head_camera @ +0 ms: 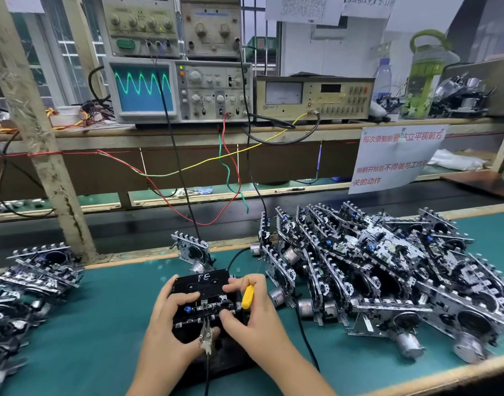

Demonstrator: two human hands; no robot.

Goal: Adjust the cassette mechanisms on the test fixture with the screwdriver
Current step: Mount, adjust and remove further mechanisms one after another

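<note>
Cassette mechanism (204, 307) on the near fixture: left hand (170, 324) grips it, right hand (250, 312) clutches the yellow screwdriver (247, 297).

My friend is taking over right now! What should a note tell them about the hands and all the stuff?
Left hand grips the cassette mechanism on the black test fixture.
Right hand holds the yellow screwdriver and also touches the mechanism.
A clip lead is attached at its front.
The oscilloscope shows a wave.
The big pile lies right, a smaller pile left; which is finished cannot be told.
</note>
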